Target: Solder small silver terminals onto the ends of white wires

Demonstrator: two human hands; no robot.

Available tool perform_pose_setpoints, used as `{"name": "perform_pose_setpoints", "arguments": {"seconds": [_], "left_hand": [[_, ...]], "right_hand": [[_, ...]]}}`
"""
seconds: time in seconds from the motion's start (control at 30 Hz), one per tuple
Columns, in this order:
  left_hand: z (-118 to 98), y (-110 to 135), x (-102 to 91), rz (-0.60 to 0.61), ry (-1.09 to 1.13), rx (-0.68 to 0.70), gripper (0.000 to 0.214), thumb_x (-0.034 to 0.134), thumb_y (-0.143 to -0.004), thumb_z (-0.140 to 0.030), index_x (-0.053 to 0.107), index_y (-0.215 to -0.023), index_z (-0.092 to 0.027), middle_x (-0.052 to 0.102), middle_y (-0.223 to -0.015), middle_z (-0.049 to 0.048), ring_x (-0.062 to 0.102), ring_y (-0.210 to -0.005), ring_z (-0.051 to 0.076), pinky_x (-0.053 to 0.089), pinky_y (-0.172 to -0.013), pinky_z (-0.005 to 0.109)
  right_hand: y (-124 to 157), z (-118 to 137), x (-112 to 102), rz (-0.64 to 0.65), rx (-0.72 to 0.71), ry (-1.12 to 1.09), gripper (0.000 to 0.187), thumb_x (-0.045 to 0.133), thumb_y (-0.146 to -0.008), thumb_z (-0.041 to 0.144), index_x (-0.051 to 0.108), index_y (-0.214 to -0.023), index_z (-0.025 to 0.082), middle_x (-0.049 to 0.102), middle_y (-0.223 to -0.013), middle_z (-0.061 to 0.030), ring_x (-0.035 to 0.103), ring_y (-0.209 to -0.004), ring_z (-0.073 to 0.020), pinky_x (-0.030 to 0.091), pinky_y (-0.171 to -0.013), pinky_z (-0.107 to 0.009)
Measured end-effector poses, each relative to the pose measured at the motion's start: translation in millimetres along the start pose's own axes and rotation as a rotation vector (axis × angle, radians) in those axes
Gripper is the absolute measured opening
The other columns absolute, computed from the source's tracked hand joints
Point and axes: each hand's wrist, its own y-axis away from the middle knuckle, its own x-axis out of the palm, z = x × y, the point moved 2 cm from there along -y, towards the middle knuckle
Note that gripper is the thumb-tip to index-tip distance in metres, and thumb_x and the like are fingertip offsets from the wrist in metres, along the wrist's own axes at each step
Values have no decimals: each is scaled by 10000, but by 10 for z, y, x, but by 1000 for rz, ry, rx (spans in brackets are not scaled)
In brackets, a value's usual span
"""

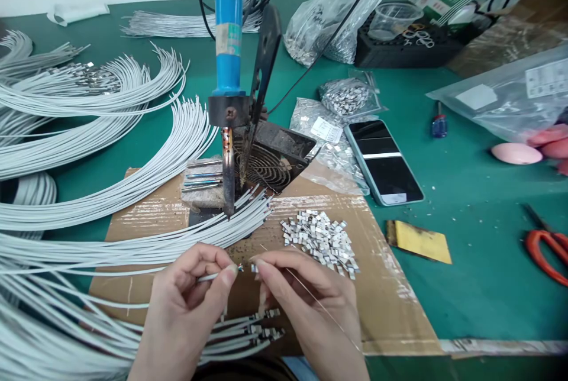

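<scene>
My left hand (189, 304) pinches the stripped end of a thin white cable (208, 277) between thumb and forefinger. My right hand (306, 301) pinches a small metal connector (254, 268) right at that cable tip, with a thin strand of solder wire (319, 304) running across its back. Both hands hover low over a taped cardboard sheet (390, 304). A pile of several small metal connectors (322, 239) lies just right of my hands. A blue-handled soldering iron (228, 73) stands mounted upright behind, tip pointing down.
Bundles of white cables (89, 132) fan over the left of the green table. Finished cables with connectors (248, 328) lie under my hands. A small fan (270, 162), a phone (384, 162), bags of parts (348, 97), a yellow card (421, 242) and red scissors (548, 248) lie to the right.
</scene>
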Motion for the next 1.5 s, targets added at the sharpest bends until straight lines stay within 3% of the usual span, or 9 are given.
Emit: {"name": "perform_pose_setpoints", "arguments": {"seconds": [0.17,0.4,0.8,1.07,1.3,1.5], "left_hand": [[-32,29,3,-24,-37,-6,199,902,-658,-248,725,-673,-157,611,-558,-52,448,-505,40,364,-487,89],[-48,62,-22,0,-145,137,96,828,-738,-238,752,-683,-215,742,-722,-5,696,-699,130,558,-665,138],[-38,61,3,6,-135,166,120,823,-752,-219,735,-671,-229,750,-753,3,718,-747,148,584,-710,152],[-17,11,-44,58,-201,216,124,834,-742,-177,750,-669,-231,752,-769,15,728,-762,151,579,-692,139],[-40,53,4,-18,-177,184,134,812,-752,-227,734,-644,-236,763,-775,9,715,-769,151,573,-717,153],[-33,44,15,-17,-210,194,129,786,-756,-205,722,-648,-234,757,-763,1,699,-756,143,555,-703,149]], "right_hand": [[-6,6,9,14,27,-70,81,821,-839,243,869,-777,259,715,-696,11,638,-491,-86,550,-473,-161],[-26,31,3,77,-3,-36,111,805,-872,233,886,-813,281,729,-762,0,590,-485,-74,522,-462,-168],[-44,25,-17,136,-47,15,185,795,-871,188,907,-917,328,719,-731,-11,537,-543,-106,449,-468,-204],[-61,29,-32,164,-67,33,222,797,-872,167,904,-939,350,714,-729,4,562,-574,-111,474,-523,-212],[-82,-18,-52,171,-167,62,244,794,-868,152,903,-965,347,726,-726,-3,559,-533,-110,463,-472,-202],[-79,-24,-57,175,-152,79,241,795,-877,150,902,-959,349,723,-744,3,570,-548,-105,463,-482,-195]]}}
